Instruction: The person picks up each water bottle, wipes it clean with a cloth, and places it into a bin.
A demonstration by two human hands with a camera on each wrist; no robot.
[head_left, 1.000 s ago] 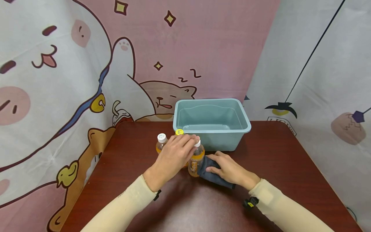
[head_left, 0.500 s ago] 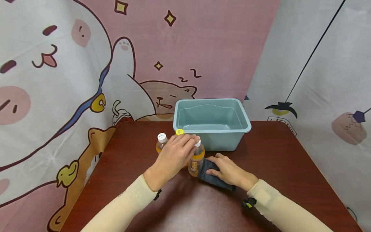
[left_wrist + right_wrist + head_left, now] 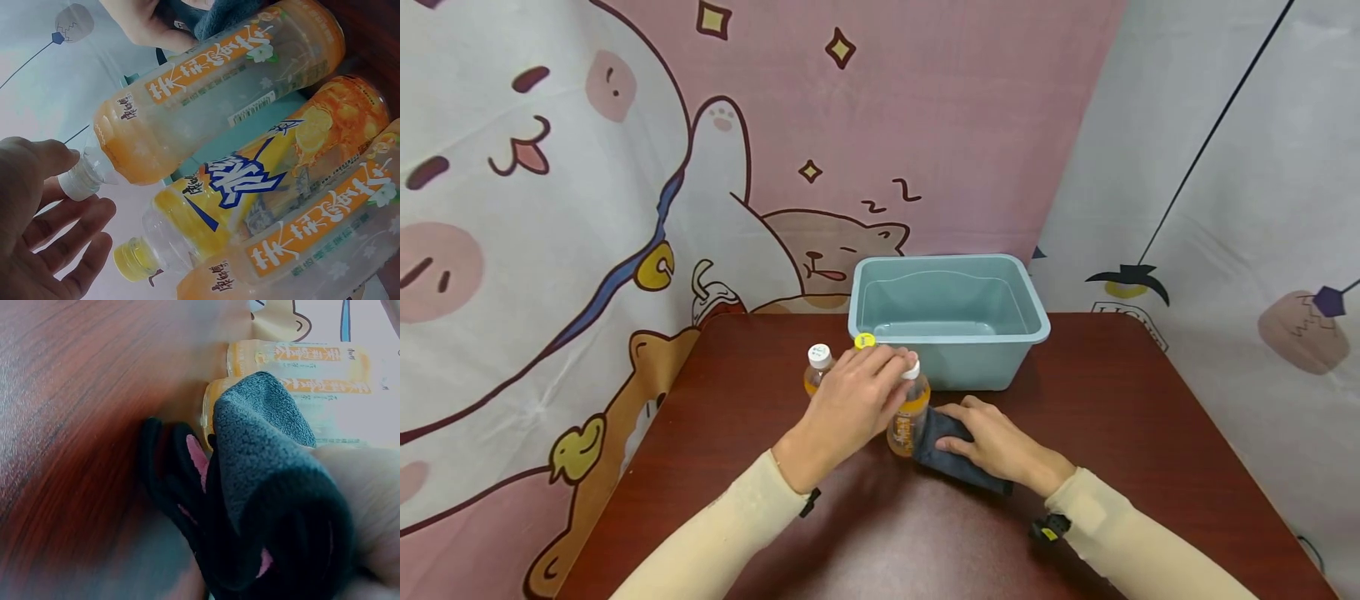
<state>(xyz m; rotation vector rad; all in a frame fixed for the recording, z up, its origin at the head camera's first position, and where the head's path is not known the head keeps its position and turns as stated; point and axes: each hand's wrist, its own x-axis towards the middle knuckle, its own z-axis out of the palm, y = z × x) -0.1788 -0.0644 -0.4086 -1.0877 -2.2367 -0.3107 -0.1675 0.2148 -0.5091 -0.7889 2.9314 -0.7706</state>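
Observation:
My left hand [image 3: 857, 387] pinches the white cap [image 3: 78, 180] of an upright plastic drink bottle [image 3: 904, 427] with an orange label, thumb on one side and fingers on the other. In my right hand [image 3: 996, 442] is a folded dark grey cloth [image 3: 951, 450], its near end against the lower side of that bottle. The right wrist view shows the cloth's fuzzy grey face, black edging and pink patches. Behind the left hand stand a yellow-capped bottle [image 3: 250, 187] and a second white-capped bottle [image 3: 325, 240], both partly hidden from the head view.
A pale blue-green plastic tub [image 3: 951, 362] stands just behind the bottles, with nothing visible inside. The reddish-brown table [image 3: 1112, 400] reaches back to a cartoon-printed curtain [image 3: 962, 125].
My right hand and the cloth have shifted slightly down along the bottle's side. The left hand stays on the cap, and the bottles and tub keep their places.

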